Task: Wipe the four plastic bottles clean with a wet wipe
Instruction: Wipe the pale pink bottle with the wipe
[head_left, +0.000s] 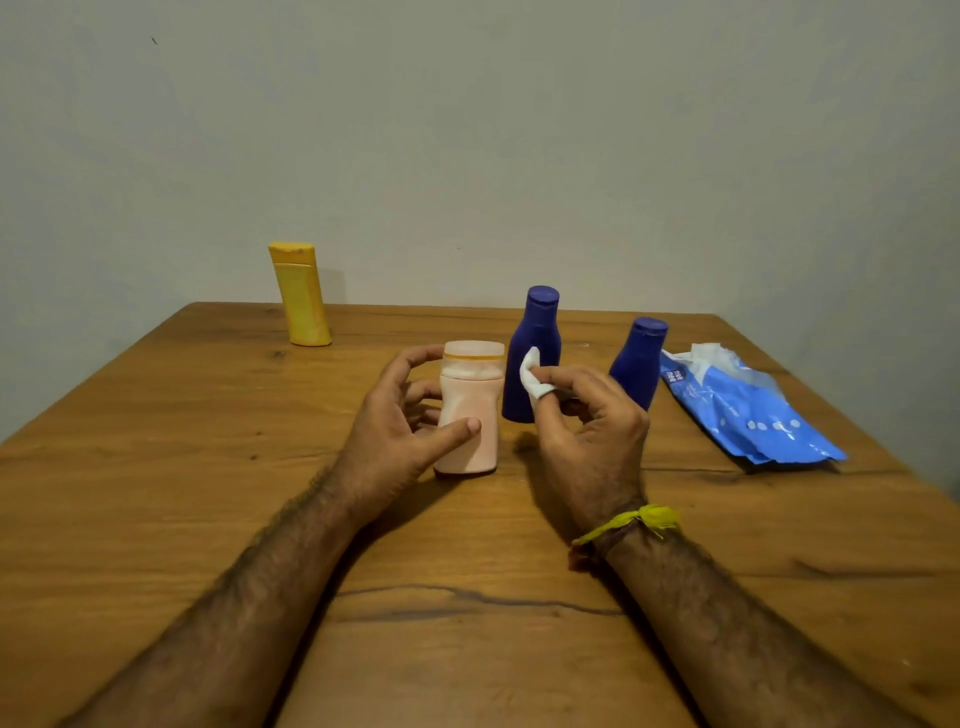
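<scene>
A pale pink bottle (470, 410) stands upright on the wooden table (208, 467) near the middle. My left hand (400, 431) curls round it, thumb on its front and fingers at its left side and cap. Just to its right, my right hand (587, 436) pinches a small folded white wet wipe (531, 375) between thumb and fingers, held a little off the pink bottle. Two dark blue bottles stand behind: one (535, 343) right behind the wipe, the other (640, 358) further right. A yellow bottle (301, 293) stands at the far left by the wall.
A blue wet-wipe pack (743, 405) lies open on the right side of the table, with a white wipe sticking out of its top. A plain wall runs along the table's far edge. A yellow thread is tied round my right wrist.
</scene>
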